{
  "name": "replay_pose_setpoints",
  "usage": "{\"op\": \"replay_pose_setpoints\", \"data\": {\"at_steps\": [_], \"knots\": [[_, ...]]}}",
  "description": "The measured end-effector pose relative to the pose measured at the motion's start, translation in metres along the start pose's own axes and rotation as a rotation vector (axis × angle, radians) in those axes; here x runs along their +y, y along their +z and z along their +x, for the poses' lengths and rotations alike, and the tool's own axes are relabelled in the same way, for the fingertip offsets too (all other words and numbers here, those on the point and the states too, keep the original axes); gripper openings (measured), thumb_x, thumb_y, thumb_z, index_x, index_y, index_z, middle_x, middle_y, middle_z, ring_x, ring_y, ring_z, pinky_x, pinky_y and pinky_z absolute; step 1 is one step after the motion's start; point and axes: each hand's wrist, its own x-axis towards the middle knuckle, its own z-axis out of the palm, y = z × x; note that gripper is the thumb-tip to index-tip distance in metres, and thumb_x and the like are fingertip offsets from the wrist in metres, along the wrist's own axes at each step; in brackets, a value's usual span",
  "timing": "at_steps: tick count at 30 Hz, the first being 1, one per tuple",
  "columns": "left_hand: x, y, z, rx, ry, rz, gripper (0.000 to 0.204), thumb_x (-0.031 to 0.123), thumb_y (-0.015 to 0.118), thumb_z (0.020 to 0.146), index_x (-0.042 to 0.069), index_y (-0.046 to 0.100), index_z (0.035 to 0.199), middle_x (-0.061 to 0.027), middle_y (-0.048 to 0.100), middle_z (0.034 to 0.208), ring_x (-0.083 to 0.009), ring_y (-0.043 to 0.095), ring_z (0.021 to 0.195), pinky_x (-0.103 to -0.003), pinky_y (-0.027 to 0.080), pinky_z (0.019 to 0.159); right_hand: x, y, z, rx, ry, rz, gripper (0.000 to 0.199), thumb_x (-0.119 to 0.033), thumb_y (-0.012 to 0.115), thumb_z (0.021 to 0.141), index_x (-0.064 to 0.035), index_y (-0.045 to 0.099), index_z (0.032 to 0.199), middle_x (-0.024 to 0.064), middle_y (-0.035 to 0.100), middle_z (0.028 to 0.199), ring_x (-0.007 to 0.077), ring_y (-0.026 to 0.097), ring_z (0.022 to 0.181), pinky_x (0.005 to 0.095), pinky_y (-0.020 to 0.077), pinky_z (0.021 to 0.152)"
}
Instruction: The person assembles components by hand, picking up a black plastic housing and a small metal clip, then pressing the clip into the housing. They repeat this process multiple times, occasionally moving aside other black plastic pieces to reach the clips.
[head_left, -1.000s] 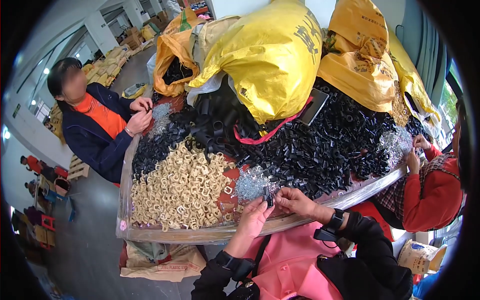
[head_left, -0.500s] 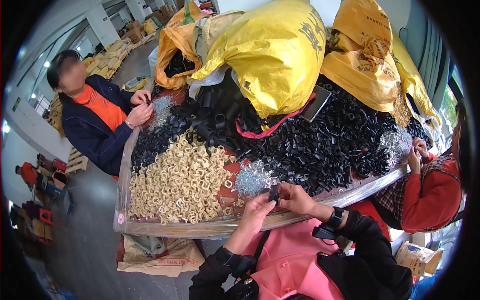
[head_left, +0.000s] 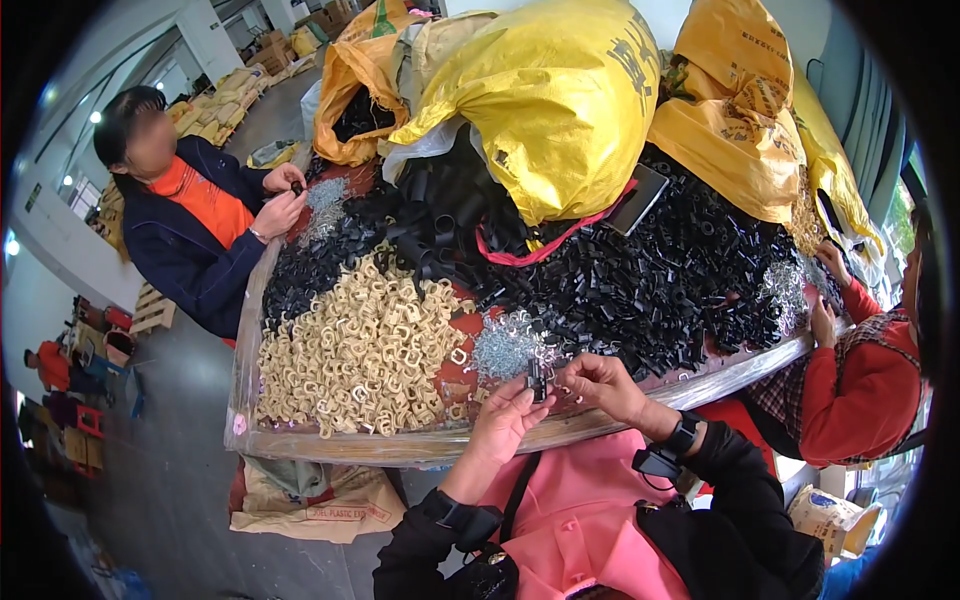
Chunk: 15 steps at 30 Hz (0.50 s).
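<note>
Over the table's near edge, my left hand (head_left: 499, 424) pinches a small black plastic part (head_left: 537, 376) between thumb and fingers, holding it upright. Just to its right is my right hand (head_left: 612, 392), thumb and fingertips pinched together close to the part. Anything between those right fingertips is too small to make out. Beyond my left hand lies a pile of small silvery metal pieces (head_left: 505, 345). Left of that spreads a heap of beige clip-like plastic pieces (head_left: 350, 350). Many black plastic parts (head_left: 640, 290) cover the middle and right of the table.
Yellow sacks (head_left: 550, 110) and orange sacks (head_left: 735, 140) stand along the far side. A phone-like dark device (head_left: 636, 200) lies among the black parts. Co-workers handle parts at the far left (head_left: 190, 220) and right (head_left: 850, 370). The wooden table rim (head_left: 400, 447) runs before me.
My right hand has drawn slightly away from the black part, which my left hand has turned. The right co-worker's hands have moved apart, one reaching farther out.
</note>
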Motion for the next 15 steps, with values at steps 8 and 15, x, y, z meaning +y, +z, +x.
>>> {"op": "replay_pose_setpoints", "data": {"at_steps": [8, 15], "knots": [[-0.001, 0.009, -0.008, -0.011, -0.064, 0.041, 0.024, 0.007, 0.05, 0.082, 0.003, 0.05, 0.106, -0.0081, 0.058, 0.096, -0.0172, 0.058, 0.083, -0.028, 0.049, 0.072, -0.024, 0.017, -0.004, -0.018, -0.603, -0.647, 0.007, -0.005, 0.059, 0.074, -0.0038, 0.055, 0.079, 0.006, 0.053, 0.069, 0.0199, 0.052, 0.064, 0.0282, 0.0421, 0.056], [-0.002, 0.013, -0.01, 0.064, -0.106, 0.144, 0.025, 0.008, 0.051, 0.082, 0.002, 0.051, 0.106, -0.0066, 0.058, 0.095, -0.0145, 0.058, 0.081, -0.026, 0.05, 0.07, -0.025, 0.017, -0.009, -0.013, -0.716, -0.899, 0.012, -0.006, 0.061, 0.068, -0.0044, 0.055, 0.078, 0.0067, 0.05, 0.072, 0.0235, 0.049, 0.065, 0.0314, 0.0406, 0.058]]}}
